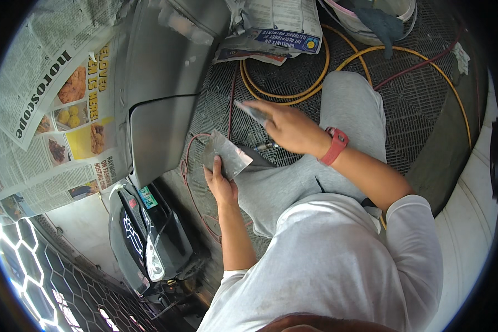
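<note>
My left hand [222, 187] holds a flat, roughly square grey plate [229, 157], its thumb lying on the smeared upper face. In my right hand [294, 130], a thin grey flat blade, like a putty spreader [251, 112], is pinched and points to the left. The two pieces are apart, with the right hand farther forward. Left of both hands stands a grey, matte vehicle panel [163, 124] with a dark seam and a paler patch near its top. Newspaper sheets [55, 110] cover the surface to its left.
A yellow hose [329, 55] coils on the textured floor mat [409, 83], and a thin red hose [185, 171] runs beside the panel. At the far right, a white bucket [365, 37] has a grey cloth [382, 25] over its rim. A dark vehicle [171, 232] stands lower left.
</note>
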`<state>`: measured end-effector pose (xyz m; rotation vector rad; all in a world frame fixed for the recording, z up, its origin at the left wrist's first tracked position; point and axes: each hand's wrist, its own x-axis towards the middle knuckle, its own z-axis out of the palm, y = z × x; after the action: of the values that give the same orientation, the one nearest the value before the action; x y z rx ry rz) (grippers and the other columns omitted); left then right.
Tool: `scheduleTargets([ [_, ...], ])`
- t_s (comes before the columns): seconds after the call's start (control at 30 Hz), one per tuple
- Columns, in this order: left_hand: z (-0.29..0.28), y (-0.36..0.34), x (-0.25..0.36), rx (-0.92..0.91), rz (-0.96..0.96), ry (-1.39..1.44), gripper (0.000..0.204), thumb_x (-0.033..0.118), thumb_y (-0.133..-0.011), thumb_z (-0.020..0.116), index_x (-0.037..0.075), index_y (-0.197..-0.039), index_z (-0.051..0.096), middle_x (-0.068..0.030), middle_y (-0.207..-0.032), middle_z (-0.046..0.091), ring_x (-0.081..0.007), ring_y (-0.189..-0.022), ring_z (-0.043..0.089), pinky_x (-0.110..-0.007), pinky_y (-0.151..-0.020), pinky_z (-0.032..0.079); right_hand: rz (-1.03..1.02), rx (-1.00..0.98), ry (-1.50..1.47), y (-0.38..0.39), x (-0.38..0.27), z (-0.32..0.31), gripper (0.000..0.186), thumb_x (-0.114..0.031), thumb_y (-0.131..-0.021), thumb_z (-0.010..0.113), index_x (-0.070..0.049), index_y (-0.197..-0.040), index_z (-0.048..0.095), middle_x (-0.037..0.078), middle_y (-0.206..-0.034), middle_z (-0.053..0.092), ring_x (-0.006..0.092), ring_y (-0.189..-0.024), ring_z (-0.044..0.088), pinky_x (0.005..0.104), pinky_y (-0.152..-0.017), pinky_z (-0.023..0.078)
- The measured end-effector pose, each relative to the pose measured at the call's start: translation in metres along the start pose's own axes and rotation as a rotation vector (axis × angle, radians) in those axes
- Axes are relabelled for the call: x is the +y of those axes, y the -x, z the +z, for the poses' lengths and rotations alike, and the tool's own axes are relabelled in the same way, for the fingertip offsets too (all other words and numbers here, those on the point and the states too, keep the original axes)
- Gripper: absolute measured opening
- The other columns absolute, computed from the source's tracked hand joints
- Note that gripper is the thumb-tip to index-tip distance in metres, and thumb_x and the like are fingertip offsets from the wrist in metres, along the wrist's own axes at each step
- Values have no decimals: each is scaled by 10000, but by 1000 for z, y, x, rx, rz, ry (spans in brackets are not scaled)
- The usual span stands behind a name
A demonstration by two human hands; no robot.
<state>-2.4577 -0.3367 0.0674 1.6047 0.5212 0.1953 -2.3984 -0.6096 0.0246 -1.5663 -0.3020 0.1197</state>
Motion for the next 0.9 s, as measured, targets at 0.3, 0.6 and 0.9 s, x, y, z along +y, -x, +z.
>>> scheduleTargets([
  [0.3, 37, -1, 37, 27, 152, 126, 402, 104, -1048, 611, -6, -1422, 515, -135, -1315, 636, -238, -1163, 664, -373, -991, 575, -348, -203, 712, 33, 8, 32, 589, -94, -963, 601, -120, -1537, 471, 126, -1416, 540, 305, -1126, 673, 425, -898, 627],
  [0.6, -39, -3, -1, 65, -131, 124, 378, 130, -1026, 637, 25, -1382, 562, -100, -1274, 660, -224, -1149, 676, -373, -944, 604, -47, 310, -128, -114, -32, -23, 433, -220, -945, 548, 112, -1214, 617, 349, -1144, 681, 485, -1085, 677, 511, -955, 523],
  [0.9, -52, -7, -22, 69, -178, 167, 351, 96, -1041, 623, 14, -1378, 567, -85, -1249, 670, -211, -1113, 683, -360, -923, 613, 71, 357, -224, -176, -31, -27, 328, -213, -935, 585, 93, -818, 596, 104, -676, 597, 184, -592, 605, 371, -562, 509],
])
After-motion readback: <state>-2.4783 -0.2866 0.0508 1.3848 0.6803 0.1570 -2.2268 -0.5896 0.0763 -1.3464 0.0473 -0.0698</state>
